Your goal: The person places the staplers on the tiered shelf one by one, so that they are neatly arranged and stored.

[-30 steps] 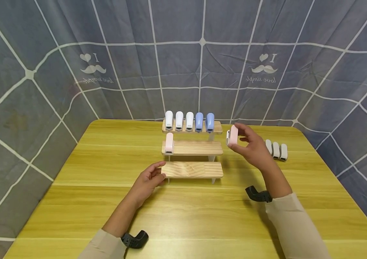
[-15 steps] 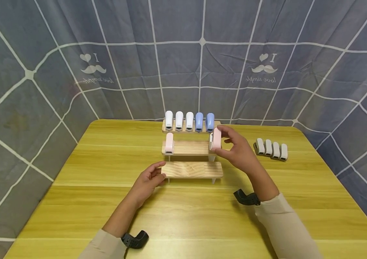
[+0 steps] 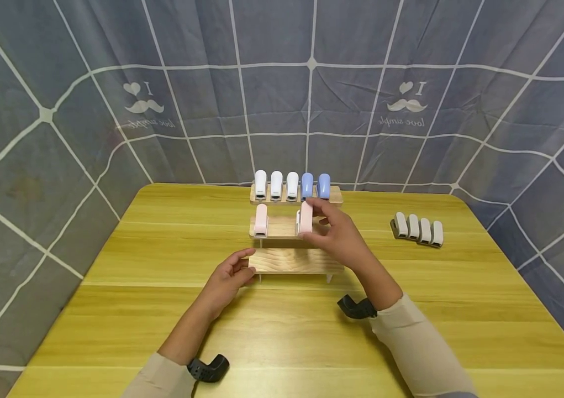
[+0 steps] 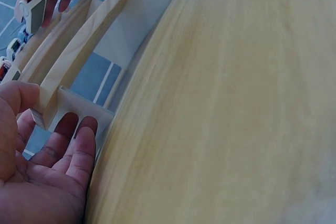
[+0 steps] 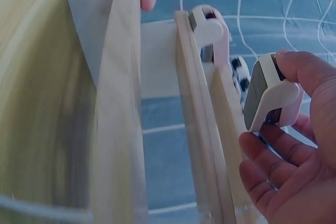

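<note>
Spanning the lower part of my head view, the desk (image 3: 286,342) carries a stepped wooden stand (image 3: 286,261) toward its back edge. I have the left hand's (image 3: 228,279) fingers clamped on the lowest shelf's left end. The right hand's (image 3: 340,236) fingers pinch a pink stapler (image 3: 306,219) over the middle shelf; another pink stapler (image 3: 261,219) stands at that shelf's left end. Four pale staplers (image 3: 425,229) sit toward the desk's back right corner.
</note>
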Available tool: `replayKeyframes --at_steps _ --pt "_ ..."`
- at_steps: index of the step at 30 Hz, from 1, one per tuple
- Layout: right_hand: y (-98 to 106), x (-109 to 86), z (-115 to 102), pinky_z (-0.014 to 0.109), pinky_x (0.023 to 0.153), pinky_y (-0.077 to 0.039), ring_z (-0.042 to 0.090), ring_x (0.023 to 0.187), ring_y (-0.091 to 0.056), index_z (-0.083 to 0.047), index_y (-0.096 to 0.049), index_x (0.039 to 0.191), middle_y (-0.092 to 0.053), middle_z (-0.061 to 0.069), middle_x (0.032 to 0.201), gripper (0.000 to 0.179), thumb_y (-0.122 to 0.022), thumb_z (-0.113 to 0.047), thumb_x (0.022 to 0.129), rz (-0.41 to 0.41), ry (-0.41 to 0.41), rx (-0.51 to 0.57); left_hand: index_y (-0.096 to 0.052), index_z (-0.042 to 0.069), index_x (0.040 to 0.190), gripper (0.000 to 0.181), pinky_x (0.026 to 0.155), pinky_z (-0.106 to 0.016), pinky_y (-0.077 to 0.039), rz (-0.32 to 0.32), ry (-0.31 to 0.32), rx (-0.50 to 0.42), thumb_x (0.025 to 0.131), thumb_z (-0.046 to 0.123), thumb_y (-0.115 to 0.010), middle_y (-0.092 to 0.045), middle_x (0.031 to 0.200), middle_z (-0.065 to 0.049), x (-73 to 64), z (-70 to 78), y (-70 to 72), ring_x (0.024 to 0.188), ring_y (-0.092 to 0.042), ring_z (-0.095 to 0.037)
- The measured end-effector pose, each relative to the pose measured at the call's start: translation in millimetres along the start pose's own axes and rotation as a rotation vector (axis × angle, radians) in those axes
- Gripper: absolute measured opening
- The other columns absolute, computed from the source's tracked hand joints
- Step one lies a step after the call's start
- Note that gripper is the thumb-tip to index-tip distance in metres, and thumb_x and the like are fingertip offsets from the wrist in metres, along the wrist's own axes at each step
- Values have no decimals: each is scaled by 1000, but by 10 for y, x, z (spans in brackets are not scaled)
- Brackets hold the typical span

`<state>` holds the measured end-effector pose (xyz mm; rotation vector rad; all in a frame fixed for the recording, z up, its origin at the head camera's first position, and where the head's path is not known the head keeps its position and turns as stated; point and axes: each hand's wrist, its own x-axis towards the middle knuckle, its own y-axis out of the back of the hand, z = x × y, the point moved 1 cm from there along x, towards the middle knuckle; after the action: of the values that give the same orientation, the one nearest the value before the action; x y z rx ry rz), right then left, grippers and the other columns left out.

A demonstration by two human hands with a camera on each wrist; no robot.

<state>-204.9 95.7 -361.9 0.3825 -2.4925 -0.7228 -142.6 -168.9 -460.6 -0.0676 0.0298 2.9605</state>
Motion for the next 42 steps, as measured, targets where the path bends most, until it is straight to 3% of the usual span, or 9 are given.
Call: replayKeyframes --at_steps 7,14,25,32,42 --pt "-165 54 -64 40 93 -51 19 112 -56 -10 -50 143 -61 5 123 71 -84 -19 82 -21 5 -17 -47 7 146 47 98 -39 -51 2 1 6 100 7 -57 -54 128 -18 0 4 0 110 -58 -25" --pt "-305 119 -66 36 90 -55 19 109 -61 -9 -50 143 -62 6 124 69 -83 -19 83 -43 -5 38 -48 7 145 46 97 -39 -52 9 -1 14 99 6 -58 -57 123 -17 4 -2 1 108 -59 -25" --pt "-423 203 -79 31 100 -49 19 125 -55 -11 -50 144 -55 8 140 68 -82 -23 85 -76 -11 26 -48 7 145 47 97 -39 -52 11 -2 16 99 7 -58 -56 124 -17 1 2 3 108 -59 -24" --pt "-471 241 -77 26 102 -46 18 125 -55 -7 -52 142 -56 9 138 66 -82 -19 84 -73 -14 44 -48 7 145 47 96 -39 -52 9 -4 10 99 7 -58 -57 124 -17 -6 14 -2 108 -59 -25" --pt "-513 225 -49 32 102 -47 19 122 -58 -13 -53 144 -57 6 139 68 -82 -28 84 -50 -28 -50 -47 8 145 47 97 -39 -52 14 4 14 99 8 -58 -56 126 -18 -1 30 -4 108 -59 -22"
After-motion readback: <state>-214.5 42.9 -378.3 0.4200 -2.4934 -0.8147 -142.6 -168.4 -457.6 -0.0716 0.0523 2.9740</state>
